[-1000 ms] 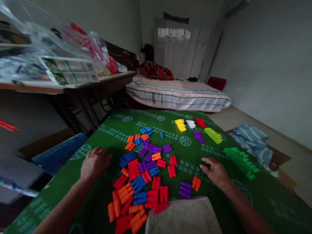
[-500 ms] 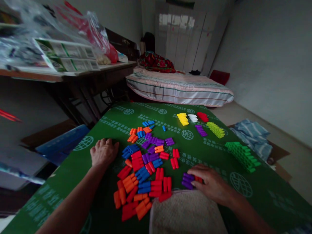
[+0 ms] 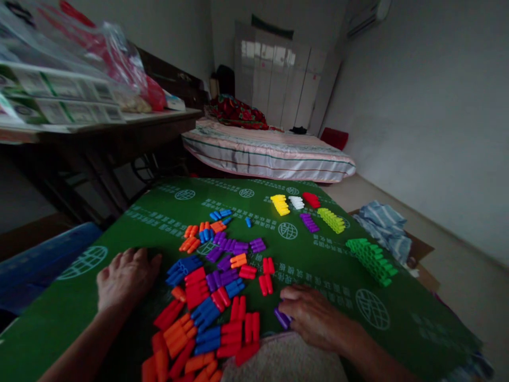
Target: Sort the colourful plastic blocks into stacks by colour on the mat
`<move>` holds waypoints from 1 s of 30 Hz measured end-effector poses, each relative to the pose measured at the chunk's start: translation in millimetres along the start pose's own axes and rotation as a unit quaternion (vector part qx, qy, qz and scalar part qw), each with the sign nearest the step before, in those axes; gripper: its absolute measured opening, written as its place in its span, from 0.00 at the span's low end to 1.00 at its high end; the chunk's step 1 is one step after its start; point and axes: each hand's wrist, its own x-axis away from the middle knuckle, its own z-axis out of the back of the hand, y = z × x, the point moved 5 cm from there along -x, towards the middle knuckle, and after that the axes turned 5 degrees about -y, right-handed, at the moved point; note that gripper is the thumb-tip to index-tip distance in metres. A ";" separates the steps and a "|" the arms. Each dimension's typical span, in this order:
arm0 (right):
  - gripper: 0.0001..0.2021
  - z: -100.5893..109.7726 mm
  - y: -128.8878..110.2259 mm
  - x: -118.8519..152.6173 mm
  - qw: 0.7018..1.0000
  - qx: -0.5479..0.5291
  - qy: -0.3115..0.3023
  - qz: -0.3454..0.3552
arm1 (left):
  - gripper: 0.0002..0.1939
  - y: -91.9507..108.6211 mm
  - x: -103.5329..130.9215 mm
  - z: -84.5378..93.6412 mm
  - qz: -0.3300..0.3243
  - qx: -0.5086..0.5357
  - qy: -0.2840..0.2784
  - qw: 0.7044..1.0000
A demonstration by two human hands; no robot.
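Where the near edge of the scatter meets a cloth, a purple piece (image 3: 282, 318) lies on the green board (image 3: 417, 302), partly hidden under the right hand (image 3: 306, 315). Its fingers curl low over the piece, probably to control it from above; whether they grip it cannot be told. Smooth, plastic-looking and ribbed like joined tubes, it sits just right of a loose scatter of similar pieces (image 3: 207, 313) in red, blue, orange and purple. Left of these, the left hand (image 3: 126, 278) rests palm down, fingers slightly spread and apparently holding nothing, perhaps for support. At the near edge is the coarse grey cloth (image 3: 286, 358). Farther right, neat ridged rows seem grouped by colour: a long green row (image 3: 371, 261), then lime, purple, yellow, white and red. Beyond the board stands a bed (image 3: 270, 151) with a striped, softly draped cover.
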 end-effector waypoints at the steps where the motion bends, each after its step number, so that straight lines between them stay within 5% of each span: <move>1: 0.07 0.3 0.5 -0.9 1.000 -0.006 0.001 -0.007 | 0.32 0.1 -0.2 0.1 -0.001 -0.003 0.002 1.000; 9: 0.05 4.3 12.8 -6.4 0.995 -0.034 0.056 -0.078 | 0.33 0.2 0.6 1.6 -0.005 0.002 0.009 1.000; 17: 0.07 12.0 41.7 -2.9 0.957 0.016 0.127 -0.261 | 0.30 0.4 3.9 -1.6 -0.005 0.019 0.027 0.999; 30: 0.09 -14.9 54.6 3.1 0.965 -0.015 0.141 -0.222 | 0.27 2.7 12.4 -2.2 0.007 0.015 0.041 0.999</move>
